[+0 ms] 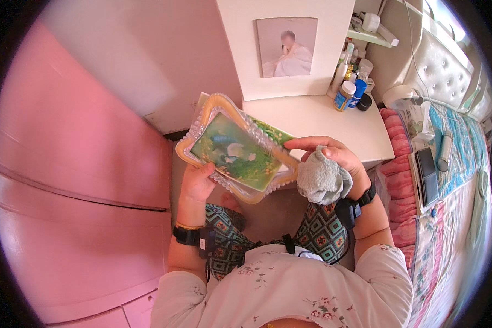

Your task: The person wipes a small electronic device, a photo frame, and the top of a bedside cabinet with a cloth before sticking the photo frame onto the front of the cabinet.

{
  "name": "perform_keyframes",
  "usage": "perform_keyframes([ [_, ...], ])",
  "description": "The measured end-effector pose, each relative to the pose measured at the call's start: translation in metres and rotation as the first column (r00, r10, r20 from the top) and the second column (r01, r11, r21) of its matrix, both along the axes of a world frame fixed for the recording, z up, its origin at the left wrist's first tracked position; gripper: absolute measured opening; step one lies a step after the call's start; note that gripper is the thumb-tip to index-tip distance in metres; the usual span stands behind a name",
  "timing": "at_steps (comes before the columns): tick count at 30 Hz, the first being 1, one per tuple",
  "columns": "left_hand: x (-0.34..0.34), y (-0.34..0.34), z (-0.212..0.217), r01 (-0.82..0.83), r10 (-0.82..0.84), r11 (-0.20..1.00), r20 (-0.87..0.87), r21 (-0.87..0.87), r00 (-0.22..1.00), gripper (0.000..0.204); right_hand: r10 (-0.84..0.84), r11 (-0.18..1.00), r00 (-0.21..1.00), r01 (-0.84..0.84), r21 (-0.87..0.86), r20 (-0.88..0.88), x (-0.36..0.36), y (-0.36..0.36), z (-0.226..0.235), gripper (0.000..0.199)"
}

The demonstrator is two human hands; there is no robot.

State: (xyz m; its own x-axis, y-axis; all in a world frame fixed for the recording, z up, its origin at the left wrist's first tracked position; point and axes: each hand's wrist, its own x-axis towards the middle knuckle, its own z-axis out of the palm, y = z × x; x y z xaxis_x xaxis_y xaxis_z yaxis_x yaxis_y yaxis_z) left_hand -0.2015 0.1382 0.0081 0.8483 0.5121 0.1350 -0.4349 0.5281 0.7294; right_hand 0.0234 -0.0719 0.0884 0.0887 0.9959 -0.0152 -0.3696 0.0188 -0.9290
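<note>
My left hand [197,182] grips the lower left edge of a picture frame [218,101], thumb on its front. The frame has a wavy gold and clear border round a green picture with white bird-like shapes. It is tilted above my lap. A second green printed piece [273,133] shows behind its upper right side; whether it is joined to the frame I cannot tell. My right hand [333,153] is closed on a crumpled grey-green cloth [322,177]. Its index finger stretches to the right side of the frame and the piece behind.
A white table [333,128] stands ahead, with several bottles and jars [351,94] at its right. A photo print [287,47] is on the white panel above. A pink cabinet [82,164] fills the left. At right, a bed [448,229] carries a dark wallet-like case [427,175].
</note>
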Motion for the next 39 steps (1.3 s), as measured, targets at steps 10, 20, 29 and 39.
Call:
perform_keyframes([
  [10,0.005,0.016,-0.026,0.109,-0.125,0.982,-0.100,-0.151,0.987,0.041,-0.728,0.648,0.677,0.731,0.214,-0.107,0.021,-0.078,0.010,0.059],
  [20,0.106,-0.054,-0.034,-0.060,-0.084,0.929,-0.367,-0.365,0.926,0.023,-0.631,0.764,0.775,0.629,0.139,-0.042,0.005,-0.061,0.004,0.065],
  [29,0.057,-0.033,-0.028,-0.171,0.177,0.984,-0.341,0.047,0.923,0.028,-0.290,0.957,0.915,0.269,0.112,0.279,0.011,-0.028,0.000,0.064],
  [39,-0.043,-0.024,0.031,-0.245,0.191,0.935,-0.220,-0.257,0.957,0.056,-0.204,0.909,0.110,-0.347,0.229,0.973,-0.076,0.051,0.025,0.044],
])
